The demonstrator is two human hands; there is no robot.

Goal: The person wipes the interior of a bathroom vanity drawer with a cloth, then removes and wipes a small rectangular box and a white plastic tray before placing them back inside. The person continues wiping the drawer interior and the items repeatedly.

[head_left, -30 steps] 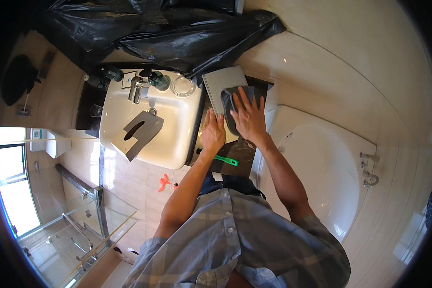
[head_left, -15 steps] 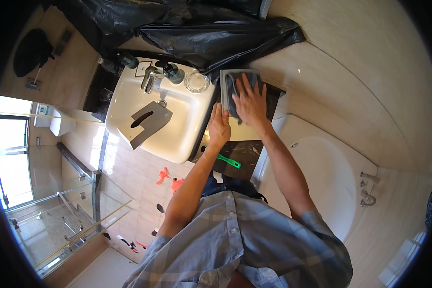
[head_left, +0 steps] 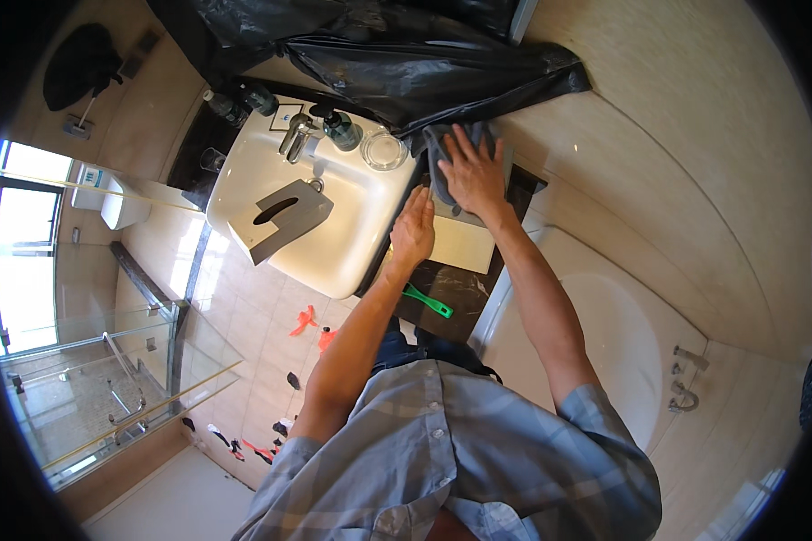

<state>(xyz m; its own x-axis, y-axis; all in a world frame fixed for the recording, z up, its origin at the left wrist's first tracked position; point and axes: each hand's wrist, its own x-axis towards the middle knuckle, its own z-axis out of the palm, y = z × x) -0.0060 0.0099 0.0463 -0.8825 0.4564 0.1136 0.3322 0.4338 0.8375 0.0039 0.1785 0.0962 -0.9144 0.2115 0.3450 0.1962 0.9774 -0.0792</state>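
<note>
A dark grey cloth (head_left: 437,155) lies bunched on a flat, thin panel with a cream part (head_left: 461,245) and a grey part, on the dark stone counter beside the washbasin. Spread fingers of my right hand (head_left: 475,180) press the cloth flat from above. My left hand (head_left: 413,230) rests at the panel's left edge, its fingers straight and side by side; whether it grips the edge is hidden. Close to my left forearm lies a tool with a green handle (head_left: 433,304), its other end mostly covered.
A grey tissue box (head_left: 302,225) sits tilted in the white washbasin (head_left: 356,216). Behind are a tap (head_left: 296,140), a pump bottle (head_left: 341,132) and a glass dish (head_left: 383,151). Black plastic sheeting (head_left: 442,77) hangs beyond. A bathtub (head_left: 595,352) stands right; scraps (head_left: 304,320) dot the floor.
My right hand and the cloth have moved slightly toward the far edge of the panel, baring more of its cream part. My left hand stays by the panel's edge. The view has shifted a little.
</note>
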